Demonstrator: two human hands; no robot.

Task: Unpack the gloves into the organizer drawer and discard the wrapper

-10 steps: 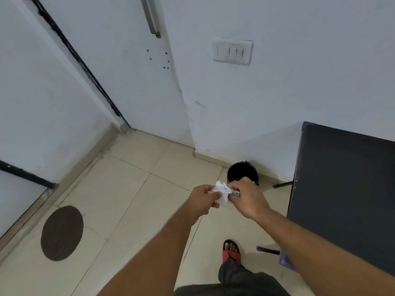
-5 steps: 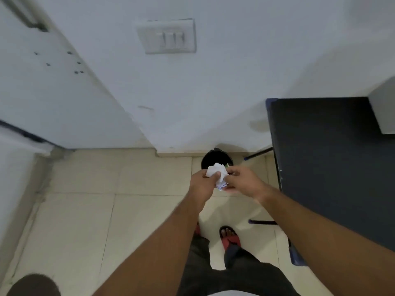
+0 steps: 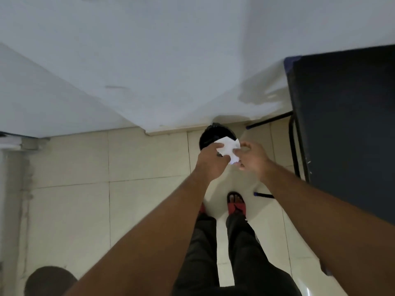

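A crumpled white wrapper (image 3: 228, 148) sits between my two hands, just above and in front of a small black bin (image 3: 210, 135) that stands on the floor against the wall. My left hand (image 3: 211, 162) grips the wrapper's left side from below. My right hand (image 3: 251, 158) pinches its right edge with thumb and fingertips, the other fingers spread. The gloves and the organizer drawer are out of view.
A dark table (image 3: 346, 124) with thin black legs fills the right side, close to my right arm. White wall (image 3: 171, 60) stands straight ahead. Pale floor tiles (image 3: 85, 189) lie to the left, with a dark round patch (image 3: 49, 280) at the bottom left. My feet in red sandals (image 3: 236, 202) stand behind the bin.
I have stepped closer to the bin and my view has tilted down. Both hands carried the wrapper forward until it hangs over the bin's near rim; my right fingers have loosened.
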